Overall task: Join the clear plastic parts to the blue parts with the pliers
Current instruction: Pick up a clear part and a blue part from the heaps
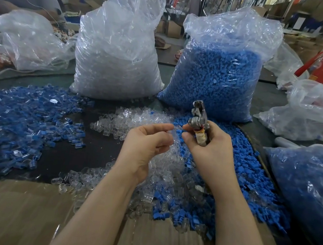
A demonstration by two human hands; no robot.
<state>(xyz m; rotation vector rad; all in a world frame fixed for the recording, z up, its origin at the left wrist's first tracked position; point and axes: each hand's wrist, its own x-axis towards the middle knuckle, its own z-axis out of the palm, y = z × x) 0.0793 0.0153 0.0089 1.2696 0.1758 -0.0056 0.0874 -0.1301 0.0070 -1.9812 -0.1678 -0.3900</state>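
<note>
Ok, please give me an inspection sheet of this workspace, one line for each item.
Surface: dark table, cardboard at near edge.
Job's things: loose clear parts; loose blue parts; joined pieces at left; pliers.
Clutter: bag of clear parts, bag of blue parts, other bags.
Grippers: left hand pinches a clear part; right hand grips the pliers.
Cables: white cord, far left.
Surroundings: blurred workshop, another person opposite.

Dark table (64,156): clear parts (128,117), blue parts (238,174), bags, probably cardboard (19,212).
</note>
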